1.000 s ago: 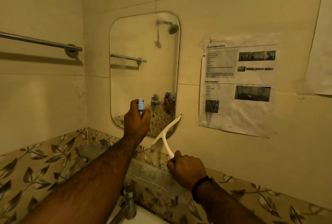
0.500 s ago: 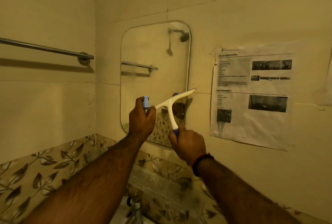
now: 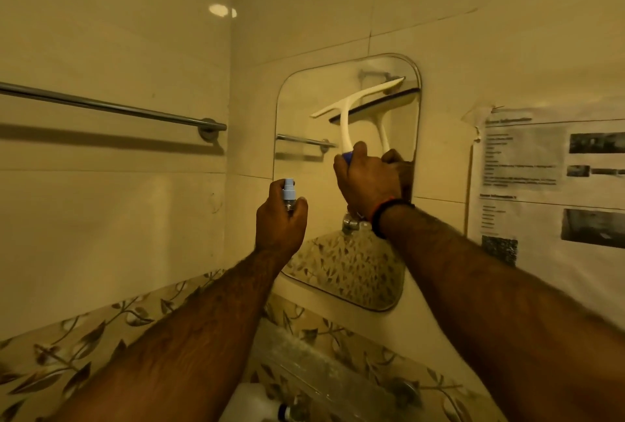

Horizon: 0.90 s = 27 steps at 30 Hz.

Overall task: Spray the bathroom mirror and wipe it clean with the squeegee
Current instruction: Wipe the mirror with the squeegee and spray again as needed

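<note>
The rounded wall mirror (image 3: 311,205) hangs in the corner ahead of me. My right hand (image 3: 368,185) grips the handle of a white squeegee (image 3: 351,102), whose blade lies tilted against the upper part of the glass, its right end near the top right corner. The squeegee's reflection shows just behind it. My left hand (image 3: 280,222) holds a small spray bottle (image 3: 289,192) with a pale blue nozzle, upright, in front of the mirror's left edge at mid height.
A chrome towel bar (image 3: 111,107) runs along the left wall. Printed sheets (image 3: 548,185) are taped to the wall right of the mirror. Below the mirror is a glass shelf (image 3: 324,371) over leaf-patterned tiles, with a white bottle (image 3: 257,401) at the bottom.
My right hand has lifted the squeegee from the mirror's lower part up to its top. The left hand with the spray bottle stayed near the mirror's left edge. My view tilted upward.
</note>
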{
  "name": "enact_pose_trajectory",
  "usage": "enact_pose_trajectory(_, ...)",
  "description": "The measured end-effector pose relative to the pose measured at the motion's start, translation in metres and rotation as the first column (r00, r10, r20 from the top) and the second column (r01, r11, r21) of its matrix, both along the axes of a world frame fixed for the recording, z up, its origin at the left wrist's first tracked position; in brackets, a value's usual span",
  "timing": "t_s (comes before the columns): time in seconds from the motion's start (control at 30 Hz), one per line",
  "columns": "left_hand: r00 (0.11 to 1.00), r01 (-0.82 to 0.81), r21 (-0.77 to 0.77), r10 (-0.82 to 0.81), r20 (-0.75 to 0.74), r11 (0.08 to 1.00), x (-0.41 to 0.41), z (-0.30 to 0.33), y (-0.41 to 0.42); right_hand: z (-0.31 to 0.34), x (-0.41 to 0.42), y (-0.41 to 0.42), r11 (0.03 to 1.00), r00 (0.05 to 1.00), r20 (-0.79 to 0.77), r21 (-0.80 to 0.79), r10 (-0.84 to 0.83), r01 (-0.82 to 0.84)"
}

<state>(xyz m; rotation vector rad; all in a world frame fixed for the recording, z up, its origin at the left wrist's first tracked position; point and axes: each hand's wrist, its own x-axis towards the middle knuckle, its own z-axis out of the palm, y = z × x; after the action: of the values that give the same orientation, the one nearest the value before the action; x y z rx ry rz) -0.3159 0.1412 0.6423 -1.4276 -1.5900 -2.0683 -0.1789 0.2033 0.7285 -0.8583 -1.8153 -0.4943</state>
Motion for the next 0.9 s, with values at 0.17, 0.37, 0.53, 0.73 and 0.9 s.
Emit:
enact_pose_trajectory(0.17, 1.0, -0.021, -0.016, 0.021, 0.012, 1.0, -0.021, -0.002, 0.005, 0.021, -0.016, 0.002, 0.987, 0.999, -0.003, 0.156, 0.047, -0.046)
enact_pose_trajectory(0.37, 0.999, -0.051, -0.006, 0.051, 0.006, 0.999, -0.046, -0.007, 0.01, 0.032, -0.041, 0.025, 0.995, 0.993, -0.063, -0.043, -0.096, 0.093)
enact_pose_trajectory(0.53, 0.999, -0.036, 0.001, 0.036, 0.031, 0.999, -0.066, -0.011, 0.014, 0.035, -0.06, 0.028, 0.998, 0.999, 0.012, -0.049, -0.05, 0.05)
enact_pose_trajectory(0.73, 0.998, -0.043, 0.006, 0.043, 0.041, 0.999, -0.092, -0.018, 0.015, 0.039, -0.093, 0.037, 0.996, 0.999, 0.034, -0.092, -0.014, 0.017)
enact_pose_trajectory(0.9, 0.997, -0.067, 0.002, 0.067, 0.047, 0.998, -0.112, -0.026, 0.018, 0.047, -0.117, 0.038, 0.968, 0.989, -0.086, -0.212, 0.117, -0.133)
